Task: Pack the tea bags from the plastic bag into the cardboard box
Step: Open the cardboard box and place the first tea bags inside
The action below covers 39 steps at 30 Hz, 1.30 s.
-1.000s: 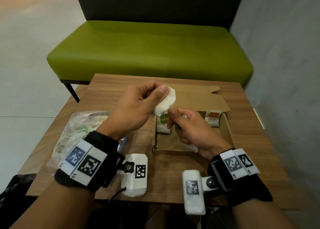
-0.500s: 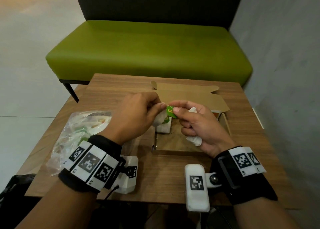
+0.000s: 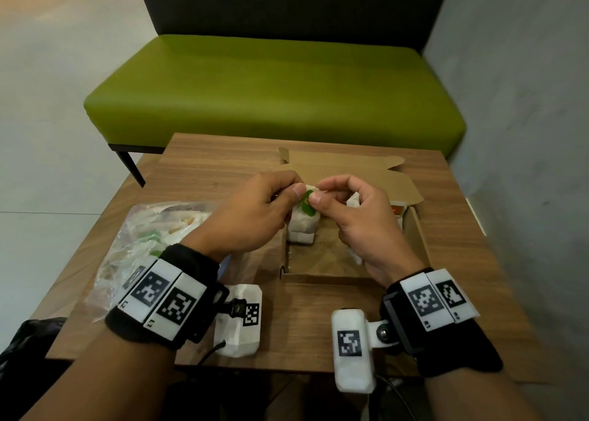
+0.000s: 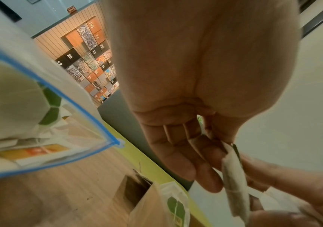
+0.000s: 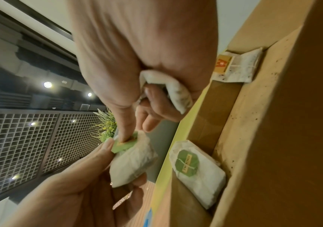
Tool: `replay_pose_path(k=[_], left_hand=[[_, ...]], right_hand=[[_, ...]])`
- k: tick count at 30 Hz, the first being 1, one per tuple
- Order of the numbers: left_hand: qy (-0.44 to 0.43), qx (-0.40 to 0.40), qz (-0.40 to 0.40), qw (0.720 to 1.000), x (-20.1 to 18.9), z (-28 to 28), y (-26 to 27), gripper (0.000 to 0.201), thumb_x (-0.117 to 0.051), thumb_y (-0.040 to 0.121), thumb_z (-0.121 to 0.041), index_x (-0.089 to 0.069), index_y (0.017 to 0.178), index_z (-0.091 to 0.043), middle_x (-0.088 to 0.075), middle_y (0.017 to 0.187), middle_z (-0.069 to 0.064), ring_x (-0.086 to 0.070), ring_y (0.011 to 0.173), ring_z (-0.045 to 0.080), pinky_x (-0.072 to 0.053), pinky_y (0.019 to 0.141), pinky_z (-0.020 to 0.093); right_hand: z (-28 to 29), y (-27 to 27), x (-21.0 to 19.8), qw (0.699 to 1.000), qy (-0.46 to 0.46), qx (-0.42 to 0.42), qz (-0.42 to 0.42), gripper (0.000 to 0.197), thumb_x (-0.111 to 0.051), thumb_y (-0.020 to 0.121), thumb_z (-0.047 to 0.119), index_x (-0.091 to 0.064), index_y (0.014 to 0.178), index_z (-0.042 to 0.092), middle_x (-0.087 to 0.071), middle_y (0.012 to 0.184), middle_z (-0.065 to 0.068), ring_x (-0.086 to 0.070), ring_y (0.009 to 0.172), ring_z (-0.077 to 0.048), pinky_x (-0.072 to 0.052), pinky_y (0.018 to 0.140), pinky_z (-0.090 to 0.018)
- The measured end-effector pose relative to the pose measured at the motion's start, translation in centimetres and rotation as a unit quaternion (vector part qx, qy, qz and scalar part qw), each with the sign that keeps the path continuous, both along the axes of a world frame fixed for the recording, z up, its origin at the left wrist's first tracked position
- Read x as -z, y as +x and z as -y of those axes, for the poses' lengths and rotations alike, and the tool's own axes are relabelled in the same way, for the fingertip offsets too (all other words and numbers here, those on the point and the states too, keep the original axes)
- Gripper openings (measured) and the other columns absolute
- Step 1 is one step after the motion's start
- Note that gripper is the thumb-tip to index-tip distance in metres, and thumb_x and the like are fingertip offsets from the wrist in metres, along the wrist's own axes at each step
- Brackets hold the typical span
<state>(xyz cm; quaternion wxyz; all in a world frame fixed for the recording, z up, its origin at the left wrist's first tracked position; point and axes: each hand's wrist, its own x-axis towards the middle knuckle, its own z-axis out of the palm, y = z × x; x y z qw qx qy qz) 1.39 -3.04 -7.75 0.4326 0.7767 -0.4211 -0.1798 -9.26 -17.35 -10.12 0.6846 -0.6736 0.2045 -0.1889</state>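
A white tea bag (image 3: 305, 221) hangs over the far left of the open cardboard box (image 3: 418, 240). My left hand (image 3: 293, 185) pinches it at the top. My right hand (image 3: 319, 192) pinches its green tag (image 5: 125, 144) between thumb and forefinger. The other right fingers curl round a second tea bag (image 5: 174, 92) in the palm. One green-tagged tea bag (image 5: 197, 172) lies in the box's far left corner, and an orange-tagged one (image 5: 240, 67) in the far right corner. The clear plastic bag (image 3: 153, 229) with several tea bags lies left of the box.
The box lid (image 3: 350, 172) lies flat behind the box on the small wooden table (image 3: 318, 309). A green bench (image 3: 271, 85) stands beyond the table. A grey wall (image 3: 526, 133) runs close along the right side.
My left hand brought the tea bag down from above toward the box. My right hand rose out of the box and took hold of the green tag.
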Motion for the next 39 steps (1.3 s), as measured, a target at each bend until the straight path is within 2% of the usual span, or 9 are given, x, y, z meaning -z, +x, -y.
replay_pose_path(k=[7, 10, 15, 17, 22, 25, 29, 33, 39], left_hand=[[-0.008, 0.012, -0.031, 0.999, -0.1, -0.2, -0.1, 0.014, -0.065, 0.094, -0.029, -0.069, 0.094, -0.015, -0.067, 0.085, 0.015, -0.056, 0.07, 0.03, -0.05, 0.067, 0.05], [-0.024, -0.023, -0.044, 0.998, 0.4, 0.1, 0.2, 0.01, -0.066, 0.093, -0.022, -0.07, 0.093, -0.012, -0.068, 0.084, 0.018, -0.058, 0.068, 0.027, -0.05, 0.059, 0.038], [0.07, -0.052, -0.016, 0.996, 2.1, 0.3, 0.1, 0.012, -0.07, 0.091, -0.03, -0.07, 0.083, -0.02, -0.069, 0.073, 0.002, -0.064, 0.068, 0.02, -0.052, 0.06, 0.036], [0.117, -0.06, 0.029, 0.991, 2.6, 0.5, -0.1, 0.016, -0.069, 0.091, -0.033, -0.068, 0.078, -0.023, -0.066, 0.07, -0.004, -0.059, 0.064, 0.011, -0.043, 0.056, 0.025], [0.162, -0.081, 0.099, 0.978, 2.8, 1.1, -0.3, 0.009, -0.071, 0.089, -0.03, -0.063, 0.084, -0.029, -0.057, 0.077, -0.012, -0.052, 0.07, 0.004, -0.033, 0.055, 0.022], [0.181, -0.097, 0.146, 0.968, 3.1, 1.3, -0.3, 0.007, -0.068, 0.09, -0.03, -0.064, 0.085, -0.029, -0.049, 0.077, -0.017, -0.049, 0.069, 0.004, -0.03, 0.053, 0.019], [0.184, -0.123, 0.186, 0.957, 3.3, 1.6, -0.5, 0.005, -0.065, 0.091, -0.031, -0.068, 0.09, -0.027, -0.053, 0.085, -0.011, -0.056, 0.076, 0.01, -0.043, 0.057, 0.025], [0.191, -0.125, 0.219, 0.949, 3.4, 2.1, -0.9, 0.012, -0.061, 0.093, -0.029, -0.069, 0.102, -0.024, -0.057, 0.102, -0.003, -0.059, 0.087, 0.019, -0.055, 0.071, 0.038], [0.18, -0.139, 0.234, 0.945, 3.3, 2.2, -0.9, 0.022, -0.058, 0.095, -0.039, -0.066, 0.108, -0.023, -0.057, 0.104, -0.002, -0.06, 0.086, 0.017, -0.056, 0.072, 0.038]], right_hand=[[0.4, -0.6, -0.3, 0.998, -0.008, -0.059, -0.011, 0.008, -0.066, 0.096, 0.014, -0.069, 0.097, 0.007, -0.06, 0.057, 0.017, -0.054, 0.043, 0.005, -0.038, 0.042, -0.007], [0.4, -0.8, -0.2, 0.992, -0.043, -0.104, -0.052, 0.005, -0.065, 0.097, 0.02, -0.07, 0.096, 0.018, -0.054, 0.048, 0.023, -0.054, 0.044, 0.007, -0.039, 0.043, -0.007], [0.7, -0.4, 1.5, 0.975, -0.148, -0.073, -0.15, 0.016, -0.072, 0.092, 0.033, -0.073, 0.077, 0.027, -0.066, 0.073, 0.014, -0.061, 0.079, -0.006, -0.045, 0.072, -0.03], [0.7, -0.2, 1.9, 0.964, -0.167, -0.076, -0.19, 0.019, -0.072, 0.091, 0.036, -0.072, 0.076, 0.025, -0.065, 0.073, 0.011, -0.059, 0.077, -0.01, -0.045, 0.07, -0.031], [0.3, 0.1, 2.2, 0.945, -0.188, -0.108, -0.247, 0.017, -0.073, 0.091, 0.034, -0.073, 0.077, 0.023, -0.064, 0.07, 0.007, -0.058, 0.07, -0.011, -0.043, 0.064, -0.029], [0.3, 0.2, 2.6, 0.943, -0.189, -0.076, -0.262, 0.013, -0.073, 0.09, 0.037, -0.068, 0.086, 0.026, -0.067, 0.088, 0.005, -0.059, 0.081, -0.015, -0.044, 0.067, -0.03], [0.2, 0.0, 1.8, 0.957, -0.169, -0.025, -0.234, 0.032, -0.057, 0.096, 0.056, -0.065, 0.099, 0.026, -0.067, 0.102, 0.005, -0.061, 0.096, -0.015, -0.046, 0.072, -0.033], [0.3, 0.2, 0.7, 0.979, -0.018, 0.023, -0.203, 0.057, -0.025, 0.101, 0.067, -0.063, 0.104, 0.024, -0.056, 0.09, 0.002, -0.051, 0.08, -0.012, -0.036, 0.063, -0.031], [0.5, 0.2, 0.9, 0.982, 0.123, -0.008, -0.141, 0.071, -0.013, 0.096, 0.074, -0.057, 0.114, 0.021, -0.052, 0.077, 0.001, -0.038, 0.048, -0.006, -0.024, 0.037, -0.02]])
